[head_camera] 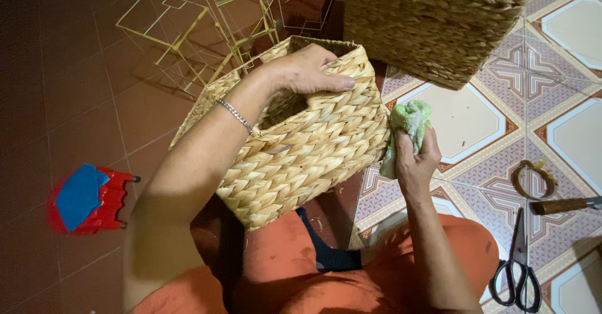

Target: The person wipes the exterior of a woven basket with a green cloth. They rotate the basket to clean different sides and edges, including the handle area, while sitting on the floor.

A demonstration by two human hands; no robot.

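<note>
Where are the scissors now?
The scissors lie on the patterned floor tiles at lower right, beside the person's right knee, below a wooden-handled tool.

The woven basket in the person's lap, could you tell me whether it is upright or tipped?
Tipped. The woven basket leans on the lap, its open mouth slanted away, left hand gripping its rim.

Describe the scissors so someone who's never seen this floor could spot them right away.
Look at the patterned tile floor to the person's right. Near the bottom right corner lie the scissors, blades pointing up, below a wooden-handled tool. They alone have two black loop handles.
</note>
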